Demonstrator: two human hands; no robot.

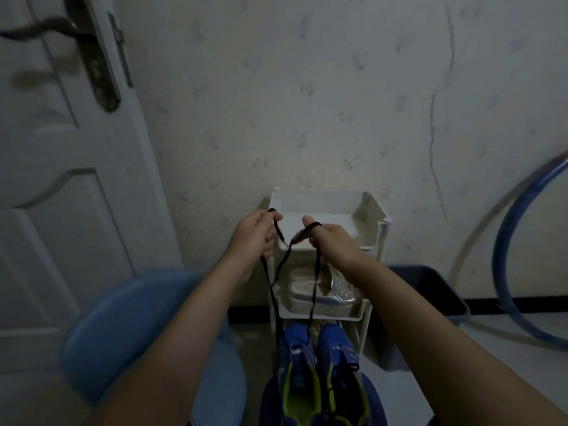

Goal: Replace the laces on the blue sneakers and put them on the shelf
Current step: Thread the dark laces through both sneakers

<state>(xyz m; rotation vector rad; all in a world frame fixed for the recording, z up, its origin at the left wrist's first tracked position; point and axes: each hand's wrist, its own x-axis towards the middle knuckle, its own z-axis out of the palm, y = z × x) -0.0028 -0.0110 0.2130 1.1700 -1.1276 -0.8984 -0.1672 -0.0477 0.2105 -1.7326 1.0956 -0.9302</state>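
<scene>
Drawing the black lace [278,273] up from the blue sneakers [319,364] at six o'clock.
Fingers of the left hand [253,238] and right hand [333,244] are clamping it (likely evening its ends) before the shelf [379,224].

**Dim, Flat Light With Soft, Bent Edges**

The whole view is dim and grey-toned, with no visible lamp or window and no glare. The pale marbled wall [307,103] at upper centre is the brightest area and darkens toward the corners. At upper left, the bronze lever door handle [46,29] is smeared with blur, and the lines of the white panelled door [46,210] lean and curve from wide-angle distortion. At centre, the left hand [255,238], right hand [332,244] and thin black shoelace [315,281] look fairly sharp. The 2 blue sneakers with yellow-green lining [296,342] at bottom centre sit in murky shade.
</scene>
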